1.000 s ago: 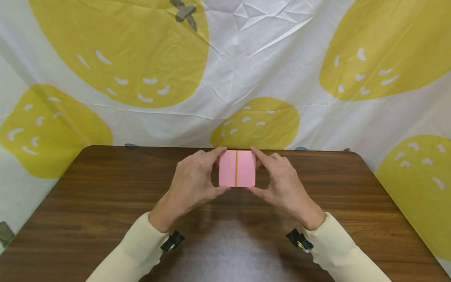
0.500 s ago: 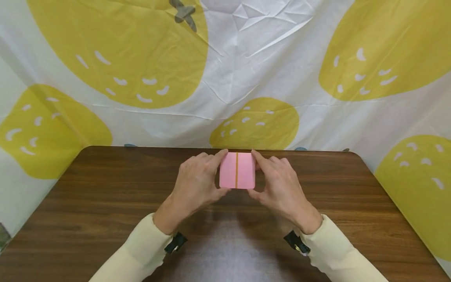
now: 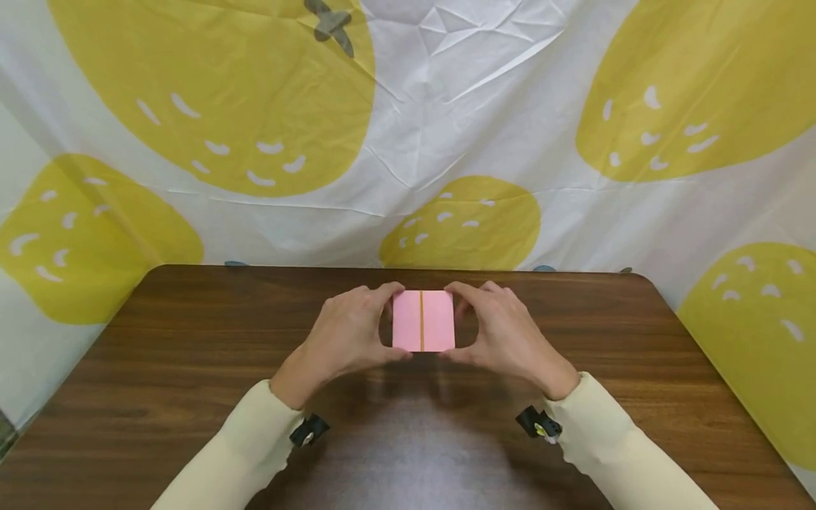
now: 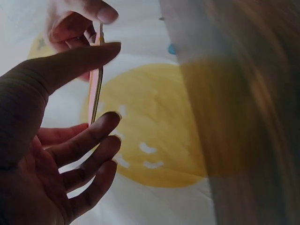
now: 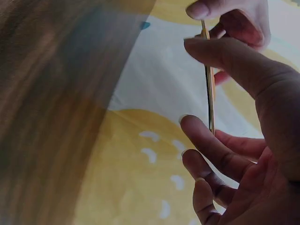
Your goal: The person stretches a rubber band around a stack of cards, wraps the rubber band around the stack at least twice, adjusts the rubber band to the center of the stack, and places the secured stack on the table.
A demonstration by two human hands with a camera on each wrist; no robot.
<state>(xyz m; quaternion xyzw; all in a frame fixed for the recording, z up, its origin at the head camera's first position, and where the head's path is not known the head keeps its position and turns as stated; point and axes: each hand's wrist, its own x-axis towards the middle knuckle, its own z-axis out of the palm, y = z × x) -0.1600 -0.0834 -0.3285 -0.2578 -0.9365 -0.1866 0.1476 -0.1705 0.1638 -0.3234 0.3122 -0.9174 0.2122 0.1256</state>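
Between my two hands is a thin pink square card (image 3: 406,321), held up above the table with its pink face toward me. A narrow tan band (image 3: 421,321), like a rubber band, runs down its middle. My left hand (image 3: 347,329) pinches the left side, thumb at the lower edge and fingers at the upper. On the right side my right hand (image 3: 510,333) pinches it the same way. Seen nearly edge-on in the left wrist view, the card (image 4: 95,96) shows a dark back layer. The right wrist view also shows the card (image 5: 210,98) as a thin strip.
A dark brown wooden table (image 3: 191,368) with rounded far corners spreads beneath my hands. Behind it hangs a white cloth (image 3: 484,127) with large yellow fruit prints, reaching round the sides.
Both hands have brought the card a little nearer to me and slightly left. Its tilt has varied slightly, and the pinch on both sides remains.
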